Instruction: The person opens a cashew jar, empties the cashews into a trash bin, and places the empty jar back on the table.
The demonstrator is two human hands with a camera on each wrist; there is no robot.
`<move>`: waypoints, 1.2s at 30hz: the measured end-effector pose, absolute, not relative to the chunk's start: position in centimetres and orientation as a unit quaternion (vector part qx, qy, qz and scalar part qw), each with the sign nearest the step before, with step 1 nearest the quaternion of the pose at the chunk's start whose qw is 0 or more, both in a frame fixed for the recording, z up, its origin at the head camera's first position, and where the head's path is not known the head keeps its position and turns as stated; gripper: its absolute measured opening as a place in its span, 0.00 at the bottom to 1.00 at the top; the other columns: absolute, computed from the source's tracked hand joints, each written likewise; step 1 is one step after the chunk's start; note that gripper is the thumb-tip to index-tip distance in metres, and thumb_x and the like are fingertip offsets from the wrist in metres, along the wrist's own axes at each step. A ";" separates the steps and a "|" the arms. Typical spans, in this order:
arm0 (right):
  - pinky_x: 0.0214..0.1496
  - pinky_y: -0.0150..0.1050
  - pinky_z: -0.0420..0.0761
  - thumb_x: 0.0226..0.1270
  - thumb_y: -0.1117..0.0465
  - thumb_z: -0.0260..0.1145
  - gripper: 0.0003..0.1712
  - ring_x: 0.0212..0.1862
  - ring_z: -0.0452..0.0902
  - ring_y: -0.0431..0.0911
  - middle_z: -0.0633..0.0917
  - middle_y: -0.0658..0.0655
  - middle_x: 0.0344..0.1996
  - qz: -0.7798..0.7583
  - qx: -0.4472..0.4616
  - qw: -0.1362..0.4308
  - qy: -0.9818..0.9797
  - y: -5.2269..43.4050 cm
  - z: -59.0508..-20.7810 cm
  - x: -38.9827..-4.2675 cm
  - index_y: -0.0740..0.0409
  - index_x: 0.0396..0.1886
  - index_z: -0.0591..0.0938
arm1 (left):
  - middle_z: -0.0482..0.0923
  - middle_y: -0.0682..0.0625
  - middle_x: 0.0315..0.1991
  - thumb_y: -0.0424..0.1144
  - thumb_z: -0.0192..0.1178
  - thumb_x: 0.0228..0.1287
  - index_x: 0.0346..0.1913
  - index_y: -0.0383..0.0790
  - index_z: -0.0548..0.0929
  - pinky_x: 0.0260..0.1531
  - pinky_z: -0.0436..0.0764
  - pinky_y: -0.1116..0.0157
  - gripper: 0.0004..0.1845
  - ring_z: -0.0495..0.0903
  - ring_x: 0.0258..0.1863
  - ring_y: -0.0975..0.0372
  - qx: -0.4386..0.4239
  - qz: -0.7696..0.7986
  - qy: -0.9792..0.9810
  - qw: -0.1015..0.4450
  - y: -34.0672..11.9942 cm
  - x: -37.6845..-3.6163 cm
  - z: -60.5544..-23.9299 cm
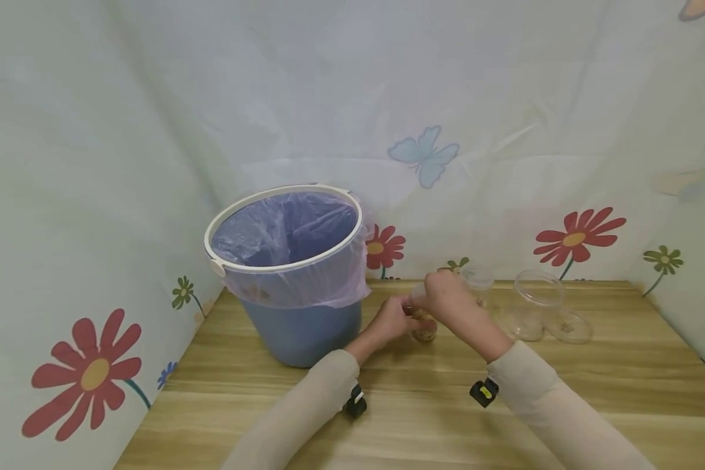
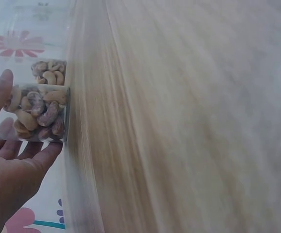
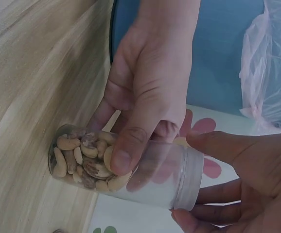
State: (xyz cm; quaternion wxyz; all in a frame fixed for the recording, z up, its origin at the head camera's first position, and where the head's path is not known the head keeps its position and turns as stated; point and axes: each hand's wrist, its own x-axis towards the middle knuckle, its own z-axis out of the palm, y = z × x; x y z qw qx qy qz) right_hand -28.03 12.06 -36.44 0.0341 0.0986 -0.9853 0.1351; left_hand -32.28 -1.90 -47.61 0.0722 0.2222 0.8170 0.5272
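A clear cylindrical jar [image 3: 87, 160] about half full of cashews stands on the table, between my two hands. My left hand [image 1: 390, 318] grips its body, with the thumb [image 3: 123, 158] on the near side and the fingers behind. At the jar's top, my right hand [image 1: 449, 300] holds the clear lid [image 3: 189, 177] by its rim between thumb and fingers. The lid sits on the jar's mouth; whether it is loose I cannot tell. In the left wrist view a second container of cashews [image 2: 49, 72] shows just beyond the held jar.
A blue bin [image 1: 305, 333] lined with a thin pink bag [image 1: 352, 274] stands left of my hands. Right of them are clear plastic pieces, among them a flat round one [image 1: 568, 325] and an upper ring-shaped one [image 1: 538, 287]. A flowered cloth [image 1: 476, 215] hangs behind the wooden table [image 1: 417, 437].
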 end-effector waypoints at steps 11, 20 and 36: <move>0.30 0.40 0.75 0.63 0.53 0.74 0.18 0.24 0.74 0.47 0.82 0.55 0.20 0.154 0.161 0.042 -0.974 12.6 -36.3 -28.3 0.63 0.24 0.83 | 0.85 0.58 0.38 0.42 0.79 0.54 0.47 0.44 0.87 0.39 0.79 0.70 0.19 0.79 0.38 0.69 0.226 0.539 0.807 0.081 -2.5 -32.1 -47.9; 0.54 0.52 0.83 0.65 0.62 0.73 0.21 0.50 0.84 0.57 0.88 0.63 0.49 0.185 0.238 -0.024 -0.953 14.3 -35.3 -28.7 0.67 0.55 0.85 | 0.87 0.55 0.46 0.38 0.78 0.56 0.54 0.43 0.86 0.45 0.81 0.70 0.22 0.82 0.44 0.68 0.273 0.552 0.780 0.109 -2.6 -32.4 -47.6; 0.53 0.52 0.82 0.73 0.53 0.65 0.28 0.45 0.84 0.52 0.87 0.62 0.48 0.170 0.252 -0.058 -0.951 14.4 -35.5 -29.0 0.69 0.63 0.79 | 0.86 0.54 0.48 0.38 0.77 0.57 0.57 0.45 0.86 0.45 0.80 0.69 0.23 0.81 0.45 0.67 0.271 0.561 0.773 0.122 -2.7 -32.5 -47.9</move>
